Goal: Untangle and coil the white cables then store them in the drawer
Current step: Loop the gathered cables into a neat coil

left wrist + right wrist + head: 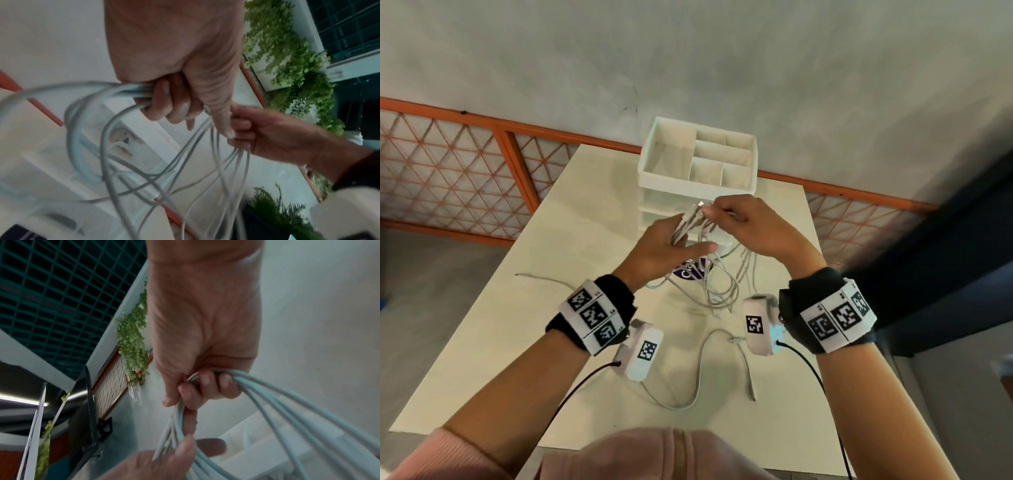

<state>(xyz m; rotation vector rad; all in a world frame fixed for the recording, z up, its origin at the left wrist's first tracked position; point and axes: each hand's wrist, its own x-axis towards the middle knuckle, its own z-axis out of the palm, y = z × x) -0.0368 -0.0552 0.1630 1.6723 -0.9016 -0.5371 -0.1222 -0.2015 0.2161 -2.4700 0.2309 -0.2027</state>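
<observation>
Both hands are up over the middle of the bench (493, 342), working a bundle of white cables (690, 222) between them. The left hand (664, 251) has its fingers (164, 100) curled round several strands gathered side by side, and the loops sag out below the fist. The right hand (748, 226) meets it from the other side, fingers (202, 387) closed on the same bunch, pinching near the cable ends, where a small plug tip (700, 204) pokes up between the two hands. The hands are just beside each other, touching or nearly so.

From the bundle, slack strands (722, 287) hang down and trail across the bench in loose, crossing loops. One more cable (702, 373) lies apart, nearer the person, curving over the bench with its connector end free. Another thin strand (537, 277) runs off to the left.

Behind the hands stands a white organiser (698, 161) with open compartments on top and drawers below; the drawer fronts are mostly hidden by the hands, so I cannot tell whether any is open. Something with purple print (690, 272) lies under the cables, possibly a packet. Each wrist carries a black band with printed markers and a white camera unit.
</observation>
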